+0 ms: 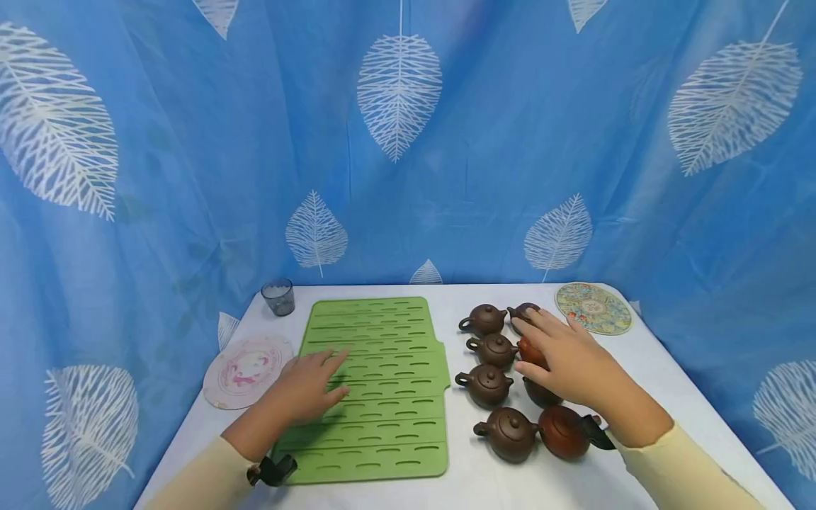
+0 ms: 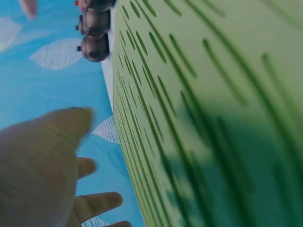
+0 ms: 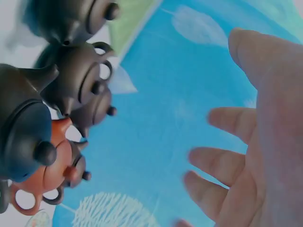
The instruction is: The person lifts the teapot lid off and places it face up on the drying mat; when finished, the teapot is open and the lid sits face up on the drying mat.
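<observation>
- Head view, left side: your left hand is released, fingers loosely extended, above the ribbed green mat, which spreads beneath it and off to its right.
- Head view, about that hand: a pink-and-white plate lies just to its left, and a grey glass stands beyond it, farther from you.
- Head view, right side: your right hand is likewise released, fingers extended, over the teapots, and partly hides several of them.
- Head view, teapots: four dark brown teapots form a column to the left of your right hand, handles pointing left; a second column, of dark and reddish teapots, runs beneath it, from beyond the fingertips back to the wrist.
- Head view, surroundings: a multicoloured plate lies beyond your right hand; the white table carries all these things before a blue curtain printed with white leaves.
- Left wrist view: the green mat slopes away beside your left hand, apart from its fingers, with a shadow falling across it; dark teapots appear beyond the thumb.
- Right wrist view: your right hand shows its fingers parted and well apart from the teapots, where an orange-red one sits among dark ones.
</observation>
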Tool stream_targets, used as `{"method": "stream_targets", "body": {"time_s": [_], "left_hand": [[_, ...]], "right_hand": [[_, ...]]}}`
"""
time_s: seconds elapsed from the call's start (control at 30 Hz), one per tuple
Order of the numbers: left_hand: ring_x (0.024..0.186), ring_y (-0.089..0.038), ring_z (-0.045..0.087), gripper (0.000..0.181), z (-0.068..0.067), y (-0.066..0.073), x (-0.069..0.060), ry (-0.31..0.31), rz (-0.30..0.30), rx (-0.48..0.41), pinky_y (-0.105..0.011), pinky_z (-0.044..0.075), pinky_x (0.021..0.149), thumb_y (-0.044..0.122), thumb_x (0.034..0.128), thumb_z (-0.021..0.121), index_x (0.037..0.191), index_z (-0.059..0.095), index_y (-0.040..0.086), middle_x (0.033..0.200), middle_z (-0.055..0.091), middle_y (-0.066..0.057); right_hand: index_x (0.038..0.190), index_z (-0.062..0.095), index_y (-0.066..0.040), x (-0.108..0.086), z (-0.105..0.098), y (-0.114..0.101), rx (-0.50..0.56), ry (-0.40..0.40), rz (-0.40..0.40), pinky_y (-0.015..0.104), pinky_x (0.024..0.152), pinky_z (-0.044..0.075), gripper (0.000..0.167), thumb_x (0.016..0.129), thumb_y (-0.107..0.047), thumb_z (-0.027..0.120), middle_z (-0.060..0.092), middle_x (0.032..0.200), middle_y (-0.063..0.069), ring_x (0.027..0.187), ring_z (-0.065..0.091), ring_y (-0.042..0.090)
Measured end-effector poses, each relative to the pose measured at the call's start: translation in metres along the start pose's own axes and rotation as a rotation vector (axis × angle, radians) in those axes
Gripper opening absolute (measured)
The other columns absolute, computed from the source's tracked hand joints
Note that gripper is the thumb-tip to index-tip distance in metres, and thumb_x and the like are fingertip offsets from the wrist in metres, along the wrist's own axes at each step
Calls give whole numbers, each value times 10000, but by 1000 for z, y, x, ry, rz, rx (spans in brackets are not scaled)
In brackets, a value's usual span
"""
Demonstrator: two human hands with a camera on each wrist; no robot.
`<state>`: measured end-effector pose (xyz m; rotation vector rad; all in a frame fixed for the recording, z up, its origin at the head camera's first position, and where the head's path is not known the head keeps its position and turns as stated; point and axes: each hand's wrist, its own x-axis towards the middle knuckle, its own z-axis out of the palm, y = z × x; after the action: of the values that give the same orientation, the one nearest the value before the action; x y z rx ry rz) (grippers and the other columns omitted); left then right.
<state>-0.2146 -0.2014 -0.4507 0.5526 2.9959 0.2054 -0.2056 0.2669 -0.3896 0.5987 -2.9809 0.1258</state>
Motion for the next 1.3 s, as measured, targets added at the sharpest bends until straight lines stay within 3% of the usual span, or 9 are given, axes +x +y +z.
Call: {"method": "stream_targets", "body": {"time_s": [0.1, 0.17, 0.33, 0.47, 0.63, 0.87, 1.03, 1.13, 1.3], "left_hand": [[1405, -500, 487, 653, 6, -4, -6, 14, -25, -69, -726, 430, 1095, 413, 1028, 669, 1578, 480, 116, 1569, 478, -238], [1395, -512, 488, 606, 10, -9, -9, 35, -58, -126, -717, 451, 1081, 370, 1028, 676, 1542, 521, 91, 1552, 486, -250], [1396, -540, 461, 553, 17, -21, -16, 91, -111, -282, -712, 436, 1102, 298, 1036, 669, 1503, 546, 31, 1529, 485, -273], [1417, -547, 429, 544, 20, -27, -25, 126, -130, -395, -720, 408, 1125, 273, 1048, 647, 1509, 531, 7, 1531, 475, -287], [1469, -523, 382, 548, 24, -27, -40, 120, -194, -544, -716, 363, 1172, 288, 1066, 621, 1532, 505, 24, 1561, 454, -272], [1443, -526, 412, 583, 40, -28, -65, 127, -241, -540, -699, 362, 1182, 340, 1031, 676, 1503, 536, 29, 1529, 486, -258], [1411, -564, 422, 755, 53, -34, -84, 105, -287, -510, -723, 380, 1141, 423, 942, 778, 1521, 515, 15, 1534, 473, -276], [1422, -620, 368, 918, 61, -40, -93, 61, -275, -526, -751, 390, 1107, 487, 884, 823, 1570, 451, 5, 1582, 396, -326], [1452, -682, 242, 1080, 71, -55, -106, -23, -203, -620, -812, 381, 1050, 469, 825, 877, 1638, 327, 19, 1662, 236, -349]], "right_hand": [[1571, 497, -132, -17, -2, 4, 124, -7, 61, 731, 1165, 362, 794, 988, -662, 597, 483, 1593, 198, 1462, 440, 473], [1547, 519, -109, -27, 1, 5, 187, -10, 97, 725, 1121, 418, 764, 995, -629, 616, 530, 1546, 205, 1424, 475, 488], [1536, 529, -122, -49, 17, 9, 316, 9, 192, 745, 1076, 442, 805, 973, -694, 587, 540, 1529, 210, 1409, 480, 497], [1518, 543, -101, -64, 30, 14, 398, 52, 262, 709, 999, 511, 722, 995, -587, 648, 573, 1487, 210, 1325, 557, 490], [1483, 570, -72, -78, 41, 18, 428, 72, 346, 652, 955, 562, 690, 982, -525, 706, 634, 1400, 215, 1242, 612, 468], [1443, 614, -68, -92, 52, 20, 407, 45, 380, 621, 897, 580, 702, 943, -544, 744, 667, 1350, 199, 1227, 620, 437], [1421, 627, -47, -102, 57, 24, 384, -27, 406, 655, 926, 562, 745, 925, -593, 736, 660, 1364, 199, 1250, 605, 454], [1395, 646, -49, -107, 62, 27, 393, -47, 405, 619, 911, 581, 724, 923, -589, 740, 683, 1310, 154, 1194, 639, 400], [1316, 712, -105, -107, 69, 30, 415, -66, 419, 551, 881, 607, 560, 918, -492, 787, 707, 1237, 61, 1098, 659, 273]]}}
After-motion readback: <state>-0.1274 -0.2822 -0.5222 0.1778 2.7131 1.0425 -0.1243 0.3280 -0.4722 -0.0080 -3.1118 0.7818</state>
